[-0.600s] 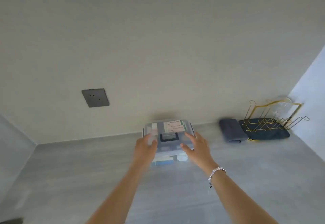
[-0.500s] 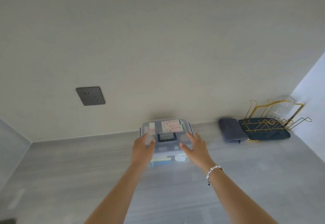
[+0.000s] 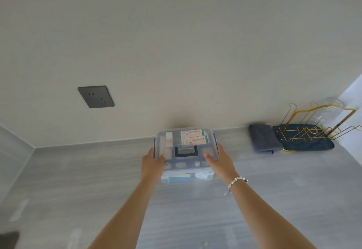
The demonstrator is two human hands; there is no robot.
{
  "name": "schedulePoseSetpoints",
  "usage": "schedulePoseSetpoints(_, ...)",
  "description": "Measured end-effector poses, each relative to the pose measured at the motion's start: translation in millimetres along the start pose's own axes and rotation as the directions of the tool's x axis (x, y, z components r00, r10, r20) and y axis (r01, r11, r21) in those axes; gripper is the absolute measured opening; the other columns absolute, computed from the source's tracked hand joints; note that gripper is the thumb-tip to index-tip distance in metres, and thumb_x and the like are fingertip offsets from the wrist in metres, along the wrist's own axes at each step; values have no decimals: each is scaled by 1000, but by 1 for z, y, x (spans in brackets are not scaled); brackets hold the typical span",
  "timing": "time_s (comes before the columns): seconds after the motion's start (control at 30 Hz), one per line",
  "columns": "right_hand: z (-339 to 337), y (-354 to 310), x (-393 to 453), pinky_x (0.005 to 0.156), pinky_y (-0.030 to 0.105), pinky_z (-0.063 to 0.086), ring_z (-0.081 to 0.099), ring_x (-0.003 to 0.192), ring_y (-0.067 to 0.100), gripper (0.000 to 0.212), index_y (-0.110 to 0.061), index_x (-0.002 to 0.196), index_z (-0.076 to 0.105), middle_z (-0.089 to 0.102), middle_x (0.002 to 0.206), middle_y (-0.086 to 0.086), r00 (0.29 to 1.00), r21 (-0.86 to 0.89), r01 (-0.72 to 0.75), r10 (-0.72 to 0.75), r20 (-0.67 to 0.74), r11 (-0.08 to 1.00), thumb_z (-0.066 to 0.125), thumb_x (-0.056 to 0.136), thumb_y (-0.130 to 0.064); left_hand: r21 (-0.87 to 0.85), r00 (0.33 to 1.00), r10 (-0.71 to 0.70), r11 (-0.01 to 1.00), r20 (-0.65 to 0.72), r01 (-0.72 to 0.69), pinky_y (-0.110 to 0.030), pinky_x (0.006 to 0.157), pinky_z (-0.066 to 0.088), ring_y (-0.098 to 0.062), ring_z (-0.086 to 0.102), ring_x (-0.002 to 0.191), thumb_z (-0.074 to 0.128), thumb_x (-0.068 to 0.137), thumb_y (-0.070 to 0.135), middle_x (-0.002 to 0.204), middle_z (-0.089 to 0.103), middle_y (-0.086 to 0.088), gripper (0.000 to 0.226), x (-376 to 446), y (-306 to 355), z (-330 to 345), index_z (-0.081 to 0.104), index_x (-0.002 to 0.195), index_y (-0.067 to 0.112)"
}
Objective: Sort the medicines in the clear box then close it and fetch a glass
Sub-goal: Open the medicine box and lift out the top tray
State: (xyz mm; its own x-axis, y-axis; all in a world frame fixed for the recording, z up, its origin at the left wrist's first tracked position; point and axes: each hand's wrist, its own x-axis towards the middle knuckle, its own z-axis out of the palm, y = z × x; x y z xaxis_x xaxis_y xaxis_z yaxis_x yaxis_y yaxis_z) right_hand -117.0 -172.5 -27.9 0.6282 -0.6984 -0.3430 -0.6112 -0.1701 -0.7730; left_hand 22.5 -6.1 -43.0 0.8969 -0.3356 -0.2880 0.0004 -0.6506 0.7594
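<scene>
Holding item: clear box (image 3: 186, 151), lid on, medicine packets visible through it, seated on the grey desk (image 3: 78, 190) just short of the back wall. Left hand (image 3: 152, 161): fingers spread, wrapped on the box's left side, thumb on the lid. Right hand (image 3: 217, 158): likewise spread, clamped on the box's right side, beaded bracelet (image 3: 236, 183) at the wrist. Whether the side latches are engaged cannot be told. Handling note: press both sides evenly, keep the box level, check each latch seats. Right of the box: folded dark cloth (image 3: 263, 138), then gold wire rack (image 3: 317, 123) carrying an inverted glass (image 3: 329, 111), the likely next fetch.
</scene>
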Motion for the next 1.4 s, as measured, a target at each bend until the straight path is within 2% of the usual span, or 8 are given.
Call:
schedulePoseSetpoints(0.2,16,23,-34,76,32,52,61,92,21,51,-15,133,41,63,104,1,993,48,-16,22,-120,999,57,88,-32,3,996,-70,998,-58,70,-35,77,48,-28,58,93,53,89,39,124,51,-14,53,-29,-33,-11,38,137,22)
schedulePoseSetpoints(0.3,22,29,-49,51,23,41,54,63,8,45,-15,124,45,54,73,-10,988,59,-17,26,-154,998,60,85,-34,20,995,-90,996,-38,91,-33,68,48,-28,58,81,52,87,47,121,49,-15,59,-45,-47,-17,35,139,25)
schedulePoseSetpoints(0.43,28,39,-67,47,20,32,46,53,6,47,-16,121,47,44,60,-10,985,86,-18,32,-172,996,63,83,-37,22,996,-92,996,3,92,-38,78,53,-32,61,99,49,87,53,122,58,-17,64,-61,-63,-24,33,143,25)
schedulePoseSetpoints(0.57,33,46,-79,46,20,33,45,52,9,46,-17,119,50,44,59,-9,979,131,-32,58,-195,991,64,82,-40,-13,998,-70,997,2,70,-31,75,53,-27,62,106,47,88,53,132,58,-6,62,-75,-71,-29,36,142,25)
schedulePoseSetpoints(0.67,35,49,-83,47,20,33,46,53,8,44,-17,117,52,45,61,-10,975,172,-32,69,-213,985,64,82,-40,-12,995,-94,996,-32,94,-19,51,41,-9,62,76,44,90,53,137,55,-1,60,-81,-73,-28,35,143,26)
schedulePoseSetpoints(0.87,38,48,-80,49,21,38,49,56,9,30,-15,109,57,51,64,-3,958,321,-59,144,-248,945,62,85,-33,-162,972,-191,972,-136,168,-17,47,35,1,47,57,43,91,48,124,65,0,47,-80,-74,-20,51,133,27)
schedulePoseSetpoints(1.03,39,47,-74,60,26,43,56,77,14,20,-15,101,62,60,86,-3,942,403,-65,190,-276,913,60,85,-28,-221,945,-251,954,-211,205,-26,48,40,-18,53,54,39,94,43,65,64,-5,49,-78,-70,-18,70,100,5)
schedulePoseSetpoints(1.4,40,47,-70,47,22,33,50,57,6,16,-22,86,55,54,66,-12,925,220,-81,155,-346,972,48,91,-35,-208,941,-208,966,-268,154,-36,53,47,-33,62,73,42,95,40,97,68,-26,49,-79,-67,-16,69,96,0)
